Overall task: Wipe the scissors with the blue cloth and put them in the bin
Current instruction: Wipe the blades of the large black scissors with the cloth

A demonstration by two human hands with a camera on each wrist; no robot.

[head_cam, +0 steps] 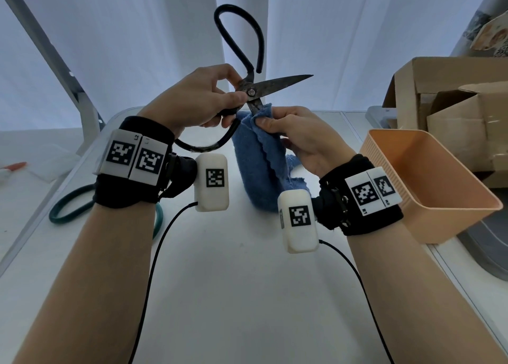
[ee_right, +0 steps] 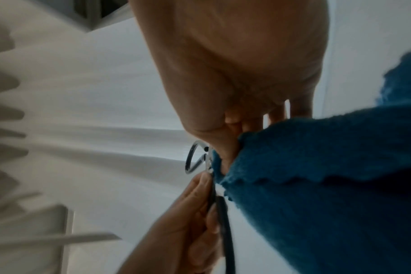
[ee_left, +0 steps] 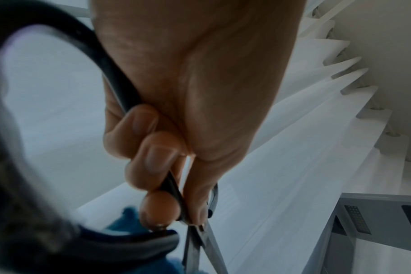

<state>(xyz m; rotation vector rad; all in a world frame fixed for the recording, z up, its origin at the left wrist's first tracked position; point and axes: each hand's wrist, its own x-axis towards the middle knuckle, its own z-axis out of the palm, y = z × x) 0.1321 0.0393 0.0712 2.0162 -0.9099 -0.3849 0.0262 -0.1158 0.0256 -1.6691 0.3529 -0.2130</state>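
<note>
Large black-handled scissors are held up above the table with their blades spread apart. My left hand grips them near the pivot, one handle loop running under its fingers. One dark blade points right; the other goes down into the blue cloth. My right hand pinches the cloth around that lower blade, and the rest of the cloth hangs to the table. In the right wrist view the cloth fills the right side and hides the blade. The orange bin stands at the right.
A second pair of scissors with green handles lies on the white table under my left forearm. Cardboard boxes are stacked behind the bin. A grey metal post slants up at the left. White curtains hang behind.
</note>
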